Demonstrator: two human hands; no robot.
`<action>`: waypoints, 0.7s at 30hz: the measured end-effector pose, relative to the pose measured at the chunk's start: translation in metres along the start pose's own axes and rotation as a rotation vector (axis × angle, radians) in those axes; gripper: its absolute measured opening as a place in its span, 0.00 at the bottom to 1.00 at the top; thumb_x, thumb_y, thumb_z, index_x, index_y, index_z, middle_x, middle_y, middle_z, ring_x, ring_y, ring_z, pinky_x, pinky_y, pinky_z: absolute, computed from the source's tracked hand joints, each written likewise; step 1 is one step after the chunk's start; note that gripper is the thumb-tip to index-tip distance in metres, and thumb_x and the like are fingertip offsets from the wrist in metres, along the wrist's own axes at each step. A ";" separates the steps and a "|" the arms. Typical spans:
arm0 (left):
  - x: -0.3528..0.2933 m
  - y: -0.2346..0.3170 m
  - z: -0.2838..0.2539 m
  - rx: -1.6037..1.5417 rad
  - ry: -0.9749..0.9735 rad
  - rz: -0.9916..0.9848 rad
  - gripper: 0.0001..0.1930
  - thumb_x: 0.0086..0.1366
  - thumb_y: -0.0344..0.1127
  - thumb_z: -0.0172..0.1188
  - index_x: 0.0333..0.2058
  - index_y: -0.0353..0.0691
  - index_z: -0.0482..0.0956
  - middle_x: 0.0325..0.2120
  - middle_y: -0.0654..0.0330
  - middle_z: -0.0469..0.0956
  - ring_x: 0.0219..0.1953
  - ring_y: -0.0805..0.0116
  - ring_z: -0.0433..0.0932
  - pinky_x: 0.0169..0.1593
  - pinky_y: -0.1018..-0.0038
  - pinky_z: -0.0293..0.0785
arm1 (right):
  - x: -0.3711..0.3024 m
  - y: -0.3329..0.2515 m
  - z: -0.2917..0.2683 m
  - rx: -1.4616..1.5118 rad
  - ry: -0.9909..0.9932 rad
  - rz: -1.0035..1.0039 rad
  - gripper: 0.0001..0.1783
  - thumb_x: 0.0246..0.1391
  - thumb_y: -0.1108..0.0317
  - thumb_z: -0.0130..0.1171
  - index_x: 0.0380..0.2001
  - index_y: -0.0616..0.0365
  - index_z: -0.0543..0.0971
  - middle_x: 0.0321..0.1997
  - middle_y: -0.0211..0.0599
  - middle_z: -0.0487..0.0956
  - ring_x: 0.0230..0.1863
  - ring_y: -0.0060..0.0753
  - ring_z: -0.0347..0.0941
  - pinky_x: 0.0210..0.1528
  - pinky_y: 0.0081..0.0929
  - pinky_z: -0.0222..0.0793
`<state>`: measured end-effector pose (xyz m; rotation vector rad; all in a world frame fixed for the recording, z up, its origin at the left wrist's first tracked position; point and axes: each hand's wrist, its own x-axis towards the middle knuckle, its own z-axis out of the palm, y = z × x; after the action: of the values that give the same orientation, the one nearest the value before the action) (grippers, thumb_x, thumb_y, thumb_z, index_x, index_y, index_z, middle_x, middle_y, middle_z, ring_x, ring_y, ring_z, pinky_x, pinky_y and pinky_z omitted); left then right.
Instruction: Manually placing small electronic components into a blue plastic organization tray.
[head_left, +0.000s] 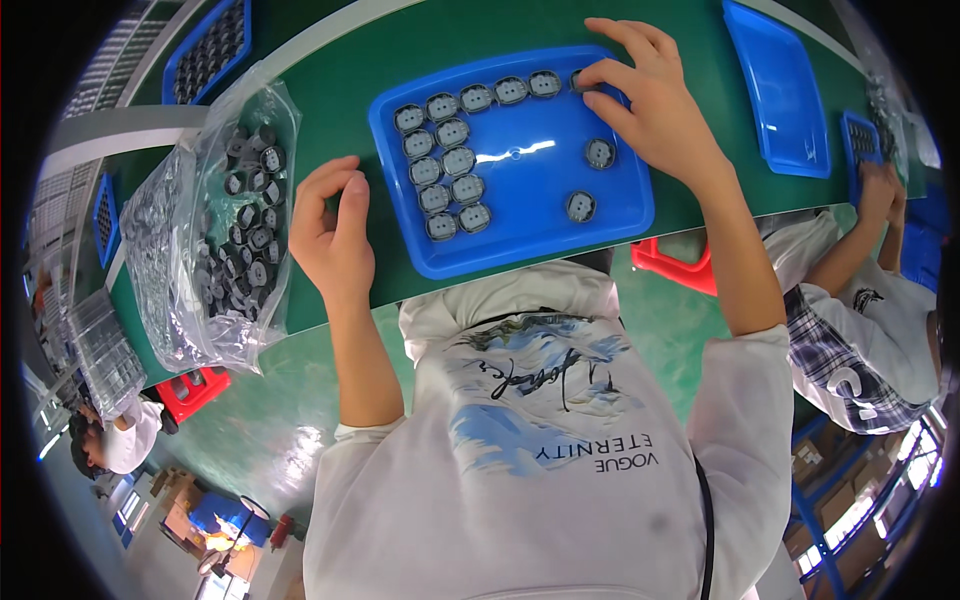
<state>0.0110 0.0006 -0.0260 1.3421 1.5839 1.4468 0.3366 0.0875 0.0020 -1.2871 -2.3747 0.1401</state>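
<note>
A blue tray [520, 225] lies on the green table before me. Small grey oval parts with dark rims [458, 160] stand in two columns at its left and a row along its far edge. At the far right corner my right hand [655, 105] pinches a similar grey part [577, 80], partly hidden by the thumb and finger. Two loose parts, one upper [600, 153] and one lower [580, 206], sit in the tray's right half. Between the tray and a clear plastic bag, my left hand [335, 235] hovers with fingers loosely curled, thumb apart, nothing visible in it.
The clear bag [215, 250] at the left holds many loose grey parts. A blue tray [775, 90] rests at the right; a filled one [208, 50] lies far left. Another person's hands [878, 190] work at the right. Red stools [675, 265] stand below the table edge.
</note>
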 end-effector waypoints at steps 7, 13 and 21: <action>-0.001 -0.002 -0.002 0.010 -0.039 0.046 0.04 0.64 0.27 0.64 0.35 0.32 0.82 0.45 0.53 0.81 0.42 0.71 0.77 0.41 0.78 0.73 | 0.007 0.001 -0.002 0.048 -0.040 -0.048 0.04 0.53 0.69 0.65 0.34 0.52 0.83 0.70 0.33 0.67 0.71 0.50 0.54 0.71 0.44 0.56; -0.001 -0.004 -0.002 -0.007 -0.054 0.058 0.04 0.64 0.27 0.64 0.35 0.32 0.82 0.45 0.53 0.81 0.41 0.71 0.77 0.41 0.79 0.73 | 0.014 -0.011 -0.015 0.133 -0.096 -0.018 0.11 0.48 0.71 0.65 0.38 0.54 0.84 0.67 0.52 0.66 0.67 0.60 0.56 0.69 0.48 0.54; -0.005 0.013 0.001 0.146 -0.025 0.063 0.04 0.60 0.26 0.66 0.34 0.35 0.82 0.41 0.55 0.82 0.40 0.66 0.78 0.41 0.75 0.74 | -0.006 -0.027 -0.025 -0.041 0.002 0.060 0.08 0.48 0.64 0.71 0.29 0.54 0.82 0.68 0.37 0.69 0.70 0.53 0.55 0.70 0.48 0.54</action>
<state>0.0171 -0.0048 -0.0151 1.4997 1.6713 1.3683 0.3291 0.0646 0.0304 -1.3778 -2.3501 0.1084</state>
